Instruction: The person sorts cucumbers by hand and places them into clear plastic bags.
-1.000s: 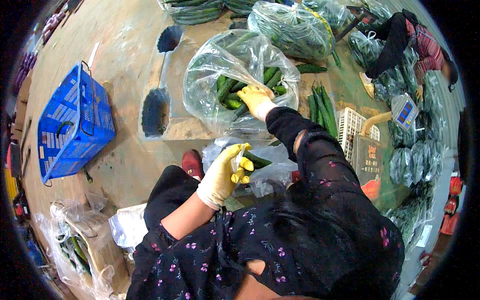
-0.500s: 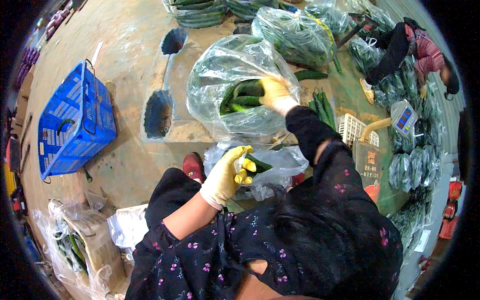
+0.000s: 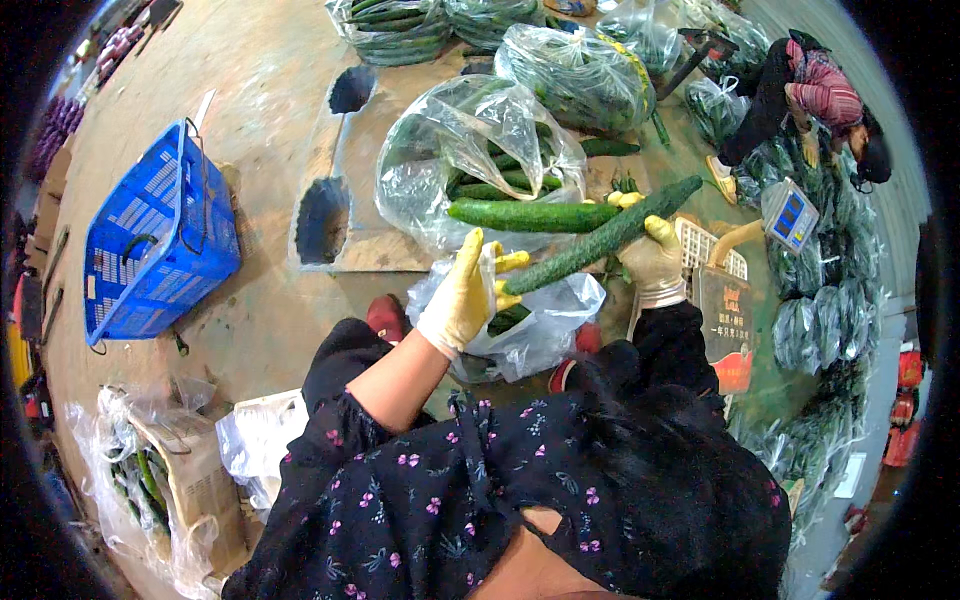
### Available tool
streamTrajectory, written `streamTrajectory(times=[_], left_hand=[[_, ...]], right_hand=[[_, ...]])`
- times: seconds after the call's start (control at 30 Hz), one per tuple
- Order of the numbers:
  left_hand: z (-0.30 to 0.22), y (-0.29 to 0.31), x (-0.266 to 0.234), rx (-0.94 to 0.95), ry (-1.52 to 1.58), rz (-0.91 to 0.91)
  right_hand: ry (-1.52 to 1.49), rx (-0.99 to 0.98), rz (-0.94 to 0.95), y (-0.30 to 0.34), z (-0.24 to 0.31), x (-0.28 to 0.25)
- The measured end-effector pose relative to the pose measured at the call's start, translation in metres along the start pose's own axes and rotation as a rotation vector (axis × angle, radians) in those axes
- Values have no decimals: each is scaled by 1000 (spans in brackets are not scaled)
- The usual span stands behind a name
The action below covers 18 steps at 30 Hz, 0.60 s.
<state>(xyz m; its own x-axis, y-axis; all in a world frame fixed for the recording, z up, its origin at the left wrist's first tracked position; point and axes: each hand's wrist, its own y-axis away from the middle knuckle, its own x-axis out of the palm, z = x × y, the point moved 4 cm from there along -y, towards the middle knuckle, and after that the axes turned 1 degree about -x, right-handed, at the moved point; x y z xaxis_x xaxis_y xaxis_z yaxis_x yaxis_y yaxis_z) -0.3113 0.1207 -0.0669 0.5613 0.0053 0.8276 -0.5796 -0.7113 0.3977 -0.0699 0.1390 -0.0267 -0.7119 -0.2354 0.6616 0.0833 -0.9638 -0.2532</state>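
Observation:
My right hand [image 3: 655,265], in a yellow-palmed glove, is closed round a long dark green cucumber [image 3: 600,243] slanting up to the right. A brighter green cucumber [image 3: 530,215] lies level behind it, its right end by the fingertips of that hand; whether they grip it too, I cannot tell. My left hand [image 3: 462,300], gloved alike, has thumb and fingers apart beside the dark cucumber's lower left end. Beyond my hands sits a clear plastic bag [image 3: 415,185] with cucumbers inside. Below them, between my feet, an opened bag [image 3: 560,320] has a cucumber partly showing.
A blue crate [image 3: 210,235] stands at left. Filled cucumber bags [image 3: 580,75] line the far side. At right are a digital scale [image 3: 790,217], a white basket [image 3: 735,260] and a printed carton [image 3: 725,330]. Another person [image 3: 820,90] bends over bagged cucumbers. A bag-lined basket [image 3: 185,470] sits lower left.
My right hand has drawn back from the large bag and now holds a dark cucumber near me. The brighter cucumber has come out in front. My left hand has opened and shifted slightly right and up.

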Motion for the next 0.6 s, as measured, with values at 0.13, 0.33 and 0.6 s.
streamTrajectory(times=[0.13,0.33,0.6], left_hand=[[4,-9,-8,4,74,182],[9,-10,-25,54,-2,68],[-8,-7,-32,51,309,-34]], right_hand=[[-77,99,80,26,-16,9],[-240,254,-197,44,-30,11],[-634,-6,-548,55,-5,-65]])
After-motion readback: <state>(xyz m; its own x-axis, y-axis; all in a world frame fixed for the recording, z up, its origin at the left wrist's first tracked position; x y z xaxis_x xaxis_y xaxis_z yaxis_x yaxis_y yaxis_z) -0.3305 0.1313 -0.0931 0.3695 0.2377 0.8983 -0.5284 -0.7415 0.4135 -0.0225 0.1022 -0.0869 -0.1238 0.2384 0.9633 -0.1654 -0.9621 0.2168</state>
